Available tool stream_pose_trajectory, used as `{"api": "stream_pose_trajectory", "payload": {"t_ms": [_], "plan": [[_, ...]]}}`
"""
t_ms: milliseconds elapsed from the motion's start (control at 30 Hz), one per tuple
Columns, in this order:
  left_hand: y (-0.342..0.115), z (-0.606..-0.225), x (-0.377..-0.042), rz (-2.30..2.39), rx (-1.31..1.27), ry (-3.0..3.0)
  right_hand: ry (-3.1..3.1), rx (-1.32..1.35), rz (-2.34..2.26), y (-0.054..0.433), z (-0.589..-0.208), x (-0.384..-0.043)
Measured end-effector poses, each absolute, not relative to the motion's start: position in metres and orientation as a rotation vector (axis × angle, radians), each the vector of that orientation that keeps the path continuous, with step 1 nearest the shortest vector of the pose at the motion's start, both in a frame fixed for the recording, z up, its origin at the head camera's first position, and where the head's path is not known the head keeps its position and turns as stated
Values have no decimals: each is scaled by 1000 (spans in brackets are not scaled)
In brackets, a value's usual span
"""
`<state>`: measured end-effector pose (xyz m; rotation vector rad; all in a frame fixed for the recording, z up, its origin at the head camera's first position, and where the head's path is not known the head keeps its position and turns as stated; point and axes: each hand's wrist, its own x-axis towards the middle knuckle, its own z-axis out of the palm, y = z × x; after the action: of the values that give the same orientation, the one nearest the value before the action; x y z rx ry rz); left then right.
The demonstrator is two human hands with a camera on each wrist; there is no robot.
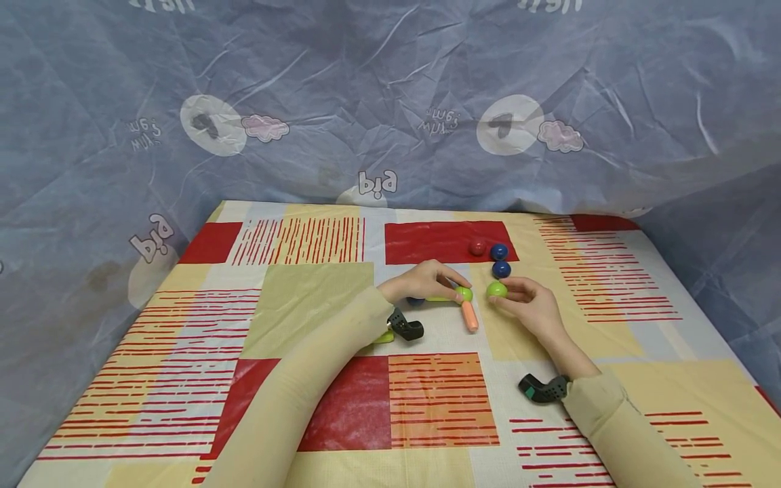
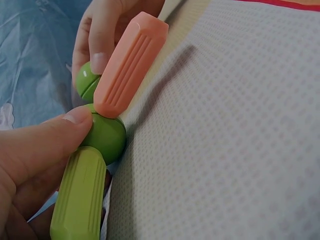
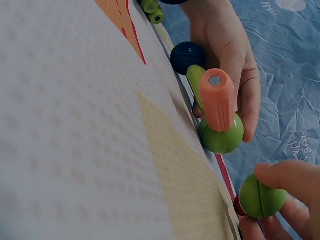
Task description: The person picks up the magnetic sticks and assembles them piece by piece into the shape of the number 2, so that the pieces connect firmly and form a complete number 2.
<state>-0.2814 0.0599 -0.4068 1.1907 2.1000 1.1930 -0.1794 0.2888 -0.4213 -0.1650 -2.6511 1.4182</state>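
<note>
My left hand (image 1: 427, 279) pinches a green ball (image 2: 106, 137) between thumb and fingers. From that ball an orange grooved stick (image 1: 470, 316) sticks out toward me, a small grey disc in its free end. A yellow-green stick (image 2: 79, 200) joins the same ball on the left-hand side, with a dark blue ball (image 3: 188, 58) at its other end. My right hand (image 1: 537, 308) holds a second green ball (image 3: 262, 196) by thumb and fingertips, a short way to the right of the first.
Behind the hands, a red ball (image 1: 477, 247) and two blue balls (image 1: 500, 261) lie on the patterned tablecloth (image 1: 445, 400). Several green sticks (image 3: 152, 11) lie near my left wrist, partly hidden by the arm. A blue-grey printed sheet (image 1: 342, 102) hangs behind the table.
</note>
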Motion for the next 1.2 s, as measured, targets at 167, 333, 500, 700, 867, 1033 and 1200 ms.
{"api": "stream_pose_trajectory", "payload": {"t_ms": [167,333,500,700,867,1033,1200], "plan": [[60,-406,-281,1193,1180,2100,-2663,-138,1459,289,-419,-173],[61,-407,-280,1187,1161,2119,-2653,3,1513,290,-419,-169],[61,-406,-278,1200,1141,2107,-2652,196,1609,291,-421,-168],[53,-378,-262,1194,1158,2080,-2658,333,1665,290,-421,-165],[51,-372,-257,1190,1137,2110,-2653,427,1755,290,-420,-161],[52,-376,-259,1190,1128,2135,-2658,493,1823,290,-420,-160],[55,-388,-269,1213,1154,2103,-2656,589,1863,290,-421,-159]]}}
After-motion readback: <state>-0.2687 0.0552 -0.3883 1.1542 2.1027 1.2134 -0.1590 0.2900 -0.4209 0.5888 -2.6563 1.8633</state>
